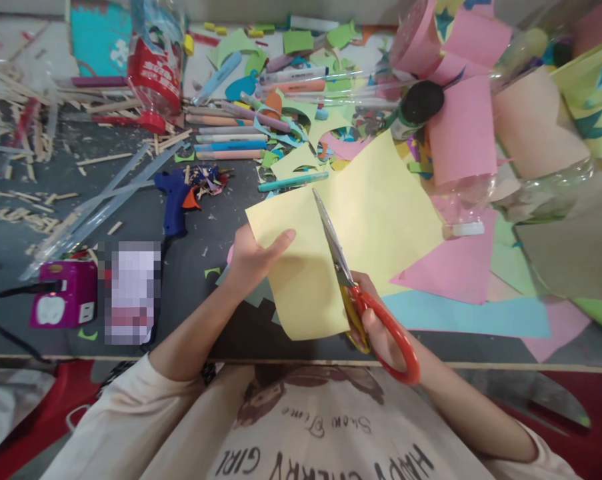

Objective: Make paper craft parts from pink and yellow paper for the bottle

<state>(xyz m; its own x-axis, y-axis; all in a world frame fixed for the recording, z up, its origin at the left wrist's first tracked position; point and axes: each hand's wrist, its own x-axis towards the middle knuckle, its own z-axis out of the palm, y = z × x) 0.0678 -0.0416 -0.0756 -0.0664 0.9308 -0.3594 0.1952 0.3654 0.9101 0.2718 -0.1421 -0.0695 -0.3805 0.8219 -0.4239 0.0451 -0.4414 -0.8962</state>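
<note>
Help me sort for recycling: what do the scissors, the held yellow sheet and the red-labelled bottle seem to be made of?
Scissors: blades look like smooth metal, from their grey shine; the glossy red handle is probably plastic.
Held yellow sheet: matte paper or thin card, judging by its flat colour and curling lower edge.
Red-labelled bottle: likely clear plastic, see-through with glints.

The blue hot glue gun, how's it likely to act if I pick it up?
The glue gun will probably feel rigid, its body looking like hard plastic. It may drag or twist, since a dark cord trails from its handle.
</note>
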